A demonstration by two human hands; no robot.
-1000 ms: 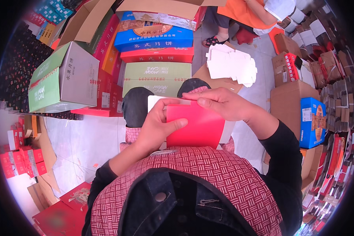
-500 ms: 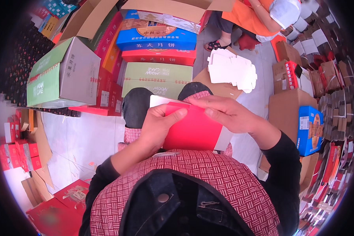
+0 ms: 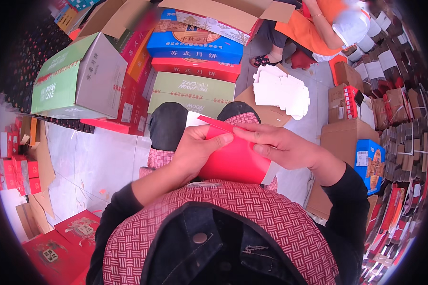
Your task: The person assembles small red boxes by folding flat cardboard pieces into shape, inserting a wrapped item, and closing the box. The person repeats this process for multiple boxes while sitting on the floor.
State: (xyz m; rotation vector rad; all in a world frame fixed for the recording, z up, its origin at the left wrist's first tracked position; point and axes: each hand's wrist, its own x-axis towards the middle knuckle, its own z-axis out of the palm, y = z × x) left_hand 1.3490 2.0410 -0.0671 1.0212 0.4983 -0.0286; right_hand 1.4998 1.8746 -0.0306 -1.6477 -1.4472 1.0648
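Both hands pinch a red card sheet (image 3: 235,159): left hand (image 3: 195,152) and right hand (image 3: 283,147), fingers closed on its top edge.

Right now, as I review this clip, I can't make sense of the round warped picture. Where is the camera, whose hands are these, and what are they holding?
The camera sits on a person's head and looks down, and its fisheye lens bends the edges. Both hands are that person's own: the left hand and right hand together hold a flat red card piece with a white underside over the lap. Ahead on the floor lie stacked cartons and a pile of white card blanks. Another person sits at the top.
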